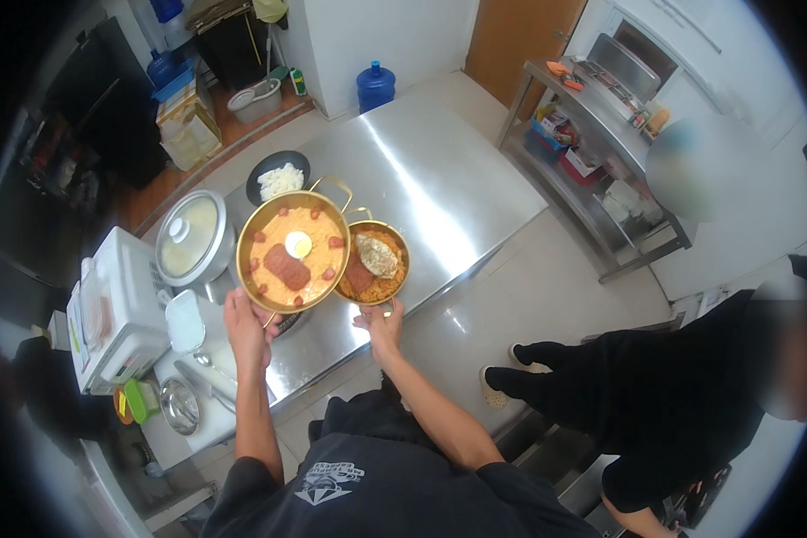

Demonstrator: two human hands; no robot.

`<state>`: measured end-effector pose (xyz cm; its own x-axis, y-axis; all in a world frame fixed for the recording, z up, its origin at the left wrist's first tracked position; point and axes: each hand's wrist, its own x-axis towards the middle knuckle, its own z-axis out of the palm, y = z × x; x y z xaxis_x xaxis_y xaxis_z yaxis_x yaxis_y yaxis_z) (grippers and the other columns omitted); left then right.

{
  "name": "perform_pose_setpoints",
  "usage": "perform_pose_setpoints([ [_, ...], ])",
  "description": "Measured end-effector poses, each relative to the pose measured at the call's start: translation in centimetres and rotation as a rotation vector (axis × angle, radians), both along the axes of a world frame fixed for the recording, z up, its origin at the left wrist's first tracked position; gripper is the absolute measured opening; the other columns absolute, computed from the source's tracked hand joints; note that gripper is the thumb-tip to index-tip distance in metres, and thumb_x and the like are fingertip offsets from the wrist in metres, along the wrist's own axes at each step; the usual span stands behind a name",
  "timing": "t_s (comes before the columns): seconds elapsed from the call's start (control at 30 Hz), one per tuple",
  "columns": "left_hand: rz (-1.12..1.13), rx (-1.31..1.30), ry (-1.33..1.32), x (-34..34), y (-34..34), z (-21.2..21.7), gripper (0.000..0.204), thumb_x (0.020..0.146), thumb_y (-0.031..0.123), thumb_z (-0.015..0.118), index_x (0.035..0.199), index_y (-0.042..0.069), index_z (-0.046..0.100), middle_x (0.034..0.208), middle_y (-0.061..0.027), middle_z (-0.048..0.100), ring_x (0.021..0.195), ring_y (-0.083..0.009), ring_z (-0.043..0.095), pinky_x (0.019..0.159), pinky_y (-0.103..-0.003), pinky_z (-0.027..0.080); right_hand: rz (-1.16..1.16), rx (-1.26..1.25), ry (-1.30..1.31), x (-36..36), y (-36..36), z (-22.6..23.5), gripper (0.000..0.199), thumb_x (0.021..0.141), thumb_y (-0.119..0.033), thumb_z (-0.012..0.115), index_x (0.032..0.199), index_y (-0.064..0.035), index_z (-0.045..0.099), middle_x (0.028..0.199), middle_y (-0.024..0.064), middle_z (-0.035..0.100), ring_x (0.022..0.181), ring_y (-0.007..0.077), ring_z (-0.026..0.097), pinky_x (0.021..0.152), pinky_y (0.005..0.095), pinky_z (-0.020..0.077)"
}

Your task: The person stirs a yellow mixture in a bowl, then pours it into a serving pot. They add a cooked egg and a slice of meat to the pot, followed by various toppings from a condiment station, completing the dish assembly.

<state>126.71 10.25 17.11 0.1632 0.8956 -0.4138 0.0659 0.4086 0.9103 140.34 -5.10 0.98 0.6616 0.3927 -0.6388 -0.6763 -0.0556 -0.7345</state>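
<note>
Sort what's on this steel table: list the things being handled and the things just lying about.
In hand:
- large gold two-handled pot of orange noodles with egg, in left hand
- smaller gold pot of reddish noodles, in right hand

Lying about:
- black bowl of white rice
- white rice cooker
- glass-lidded round cooker
- metal spoon

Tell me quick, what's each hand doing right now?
Left hand: closed on the near handle of the large gold pot.
Right hand: closed on the near handle of the small gold pot.
</note>
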Motion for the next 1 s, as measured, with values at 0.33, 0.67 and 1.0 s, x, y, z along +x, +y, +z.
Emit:
perform_pose_setpoints([
  [0.33, 0.026, -0.016, -0.046, 3.2, 2.1, -2.6, 0.031, 0.110, 0.036, 0.041, 0.100, 0.008, 0.050, 0.059, -0.0014, 0.051, 0.040, -0.0078, 0.049, 0.032, -0.018, 0.032, 0.143, -0.355, -0.447, 6.7, -2.3, 2.7, 0.037, 0.110, -0.031, 0.037, 0.124, 0.0005, 0.051, 0.066, 0.0075, 0.059, 0.050, 0.0154, 0.059, 0.047, 0.0307, 0.0472],
  [0.67, -0.119, 0.015, -0.041, 14.5, 4.1, -0.9, 0.030, 0.111, 0.034, 0.040, 0.097, 0.009, 0.049, 0.058, -0.0005, 0.052, 0.040, -0.0070, 0.050, 0.033, -0.018, 0.031, 0.249, -0.245, -0.463, 13.8, -2.5, 0.7, 0.041, 0.110, -0.036, 0.039, 0.115, 0.0012, 0.056, 0.064, 0.0111, 0.061, 0.049, 0.0189, 0.062, 0.048, 0.0345, 0.0493],
  [1.0, -0.117, 0.064, -0.086, 34.9, 0.8, 1.2, 0.030, 0.110, 0.034, 0.040, 0.097, 0.010, 0.049, 0.060, -0.0010, 0.053, 0.042, -0.0084, 0.053, 0.033, -0.018, 0.031, 0.161, -0.074, -0.277, 37.5, -8.5, 3.1, 0.033, 0.109, -0.037, 0.042, 0.120, -0.0080, 0.054, 0.063, -0.0006, 0.053, 0.044, 0.0071, 0.048, 0.035, 0.0221, 0.0342],
])
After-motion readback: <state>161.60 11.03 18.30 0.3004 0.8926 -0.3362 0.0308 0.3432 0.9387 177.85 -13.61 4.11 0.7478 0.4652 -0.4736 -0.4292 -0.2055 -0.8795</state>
